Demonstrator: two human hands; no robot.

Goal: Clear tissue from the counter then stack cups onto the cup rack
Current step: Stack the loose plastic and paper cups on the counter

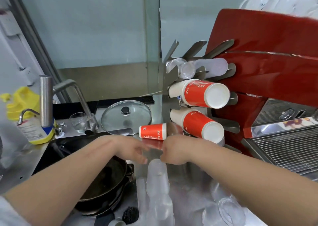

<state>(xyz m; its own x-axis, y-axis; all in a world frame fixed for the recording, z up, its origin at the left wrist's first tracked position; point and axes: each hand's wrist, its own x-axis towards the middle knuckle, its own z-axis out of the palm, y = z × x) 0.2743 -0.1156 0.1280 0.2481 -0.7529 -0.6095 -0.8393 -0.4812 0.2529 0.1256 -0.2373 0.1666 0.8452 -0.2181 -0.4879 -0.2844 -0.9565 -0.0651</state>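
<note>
A long stack of clear plastic cups lies on the steel counter, running from the bottom of the view up to my hands. My right hand is curled over the far end of this stack. My left hand is beside that end, thumb and fingers spread, motion-blurred. Just beyond my hands a single red paper cup lies on its side. The metal cup rack stands behind it and holds two stacks of red paper cups, clear cups and frosted cups. No tissue is visible.
More clear cups lie at the lower right. A sink with dark pans is at the left, with a glass lid, faucet, glass tumbler and soap bottle behind it. A red espresso machine fills the right.
</note>
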